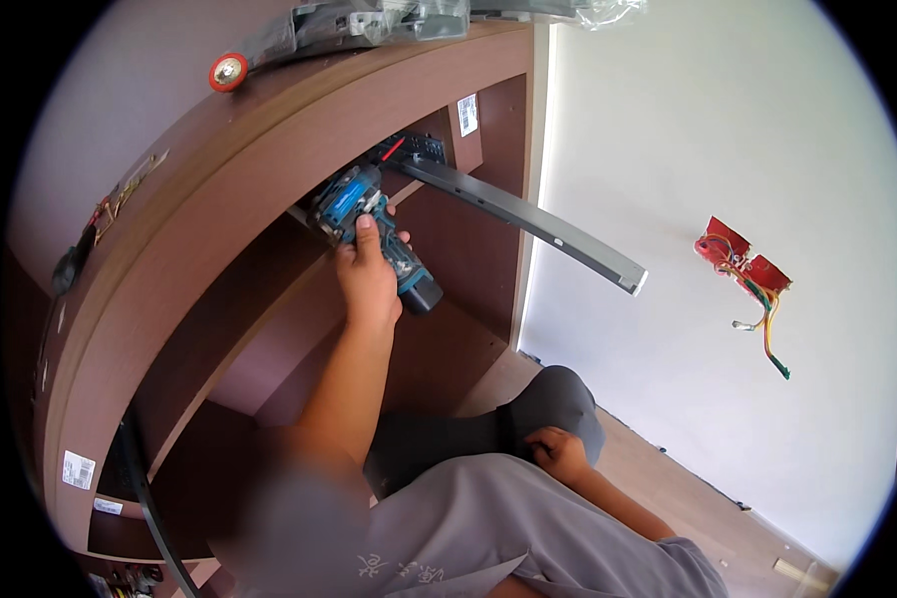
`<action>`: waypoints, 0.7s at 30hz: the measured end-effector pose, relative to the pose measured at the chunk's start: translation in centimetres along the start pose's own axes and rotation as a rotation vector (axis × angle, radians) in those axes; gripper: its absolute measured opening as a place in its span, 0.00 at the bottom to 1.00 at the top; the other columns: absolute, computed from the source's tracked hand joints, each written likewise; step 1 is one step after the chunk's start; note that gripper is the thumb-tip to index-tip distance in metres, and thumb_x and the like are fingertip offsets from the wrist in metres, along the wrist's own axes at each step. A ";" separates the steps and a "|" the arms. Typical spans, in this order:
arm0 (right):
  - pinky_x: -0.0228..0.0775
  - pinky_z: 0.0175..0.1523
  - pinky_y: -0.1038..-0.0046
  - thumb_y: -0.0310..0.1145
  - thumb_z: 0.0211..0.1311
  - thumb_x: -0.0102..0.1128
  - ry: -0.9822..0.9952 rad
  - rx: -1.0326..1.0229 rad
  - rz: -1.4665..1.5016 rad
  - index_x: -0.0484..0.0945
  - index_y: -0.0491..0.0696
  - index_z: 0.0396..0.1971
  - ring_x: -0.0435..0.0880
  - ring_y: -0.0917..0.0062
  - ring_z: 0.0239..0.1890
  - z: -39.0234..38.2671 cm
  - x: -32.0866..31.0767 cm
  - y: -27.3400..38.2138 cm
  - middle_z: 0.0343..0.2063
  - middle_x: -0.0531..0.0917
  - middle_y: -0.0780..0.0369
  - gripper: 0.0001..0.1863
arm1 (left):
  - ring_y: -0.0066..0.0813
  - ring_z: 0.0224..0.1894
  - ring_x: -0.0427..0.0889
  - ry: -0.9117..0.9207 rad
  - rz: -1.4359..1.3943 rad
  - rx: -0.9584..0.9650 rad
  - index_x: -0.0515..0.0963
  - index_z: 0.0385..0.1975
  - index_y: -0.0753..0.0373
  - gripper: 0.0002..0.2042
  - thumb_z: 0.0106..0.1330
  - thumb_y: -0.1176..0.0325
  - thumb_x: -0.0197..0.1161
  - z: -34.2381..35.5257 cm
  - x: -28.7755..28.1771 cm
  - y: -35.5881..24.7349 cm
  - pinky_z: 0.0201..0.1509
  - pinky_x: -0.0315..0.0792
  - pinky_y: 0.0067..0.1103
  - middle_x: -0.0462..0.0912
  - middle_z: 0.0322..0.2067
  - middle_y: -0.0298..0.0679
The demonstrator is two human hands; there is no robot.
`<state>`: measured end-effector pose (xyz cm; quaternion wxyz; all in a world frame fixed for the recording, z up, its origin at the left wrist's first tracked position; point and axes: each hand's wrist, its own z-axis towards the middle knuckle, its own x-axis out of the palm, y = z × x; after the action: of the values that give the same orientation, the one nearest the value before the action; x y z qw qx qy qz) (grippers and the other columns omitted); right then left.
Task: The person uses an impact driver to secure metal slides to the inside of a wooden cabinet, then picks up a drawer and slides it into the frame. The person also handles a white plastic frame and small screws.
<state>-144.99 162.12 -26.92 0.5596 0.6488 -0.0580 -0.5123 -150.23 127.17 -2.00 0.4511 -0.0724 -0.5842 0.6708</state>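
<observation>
Head view showed the left hand [367, 277] gripping the cordless drill [347, 202] beside the cabinet's [269, 148] top front edge, the right hand [560, 453] curled loosely at a knee [568, 399]; rigid, probably battery-heavy, the drill seemed best held by its handle [397, 257].

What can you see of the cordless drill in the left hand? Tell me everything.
The cordless drill is blue and black, plastic-looking, with a bulky motor end and a dark battery block at the other. It is tilted, motor end toward the picture's upper left, block toward the lower right. The left hand has it in its grip at the opening of the brown cabinet, close to the metal rail. Its tip is unclear; whether it's running can't be told.
</observation>
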 end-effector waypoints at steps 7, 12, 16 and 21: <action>0.81 0.47 0.63 0.26 0.58 0.60 0.018 0.014 -0.062 0.86 0.50 0.37 0.87 0.61 0.42 0.2 0.2 -0.8 0.38 0.87 0.60 0.09 | 0.25 0.33 0.82 0.041 0.022 -0.094 0.75 0.53 0.61 0.17 0.78 0.54 0.56 -1.1 0.4 -0.2 0.35 0.80 0.25 0.85 0.44 0.36; 0.81 0.47 0.62 0.28 0.57 0.59 0.009 0.001 -0.059 0.86 0.51 0.36 0.87 0.61 0.42 0.4 0.3 -0.7 0.39 0.88 0.60 0.09 | 0.25 0.34 0.82 0.018 -0.017 -0.131 0.74 0.53 0.61 0.17 0.79 0.53 0.55 -0.1 0.6 0.5 0.36 0.80 0.25 0.85 0.45 0.36; 0.81 0.46 0.62 0.27 0.57 0.60 -0.009 -0.028 -0.074 0.86 0.52 0.36 0.87 0.62 0.42 0.3 0.7 -1.1 0.38 0.87 0.61 0.09 | 0.26 0.35 0.82 0.021 -0.041 -0.137 0.74 0.54 0.61 0.19 0.77 0.52 0.57 0.3 0.5 0.9 0.36 0.79 0.26 0.84 0.45 0.35; 0.81 0.45 0.62 0.26 0.57 0.59 -0.012 -0.018 -0.047 0.85 0.52 0.36 0.87 0.62 0.41 0.2 0.8 -1.1 0.37 0.87 0.61 0.09 | 0.24 0.34 0.81 0.022 -0.034 -0.115 0.74 0.53 0.61 0.17 0.79 0.53 0.54 0.1 0.4 0.9 0.36 0.81 0.26 0.85 0.45 0.37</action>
<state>-145.28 161.90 -28.20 0.5529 0.6418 -0.0413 -0.5298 -150.93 127.46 -2.56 0.4639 -0.0957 -0.6179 0.6275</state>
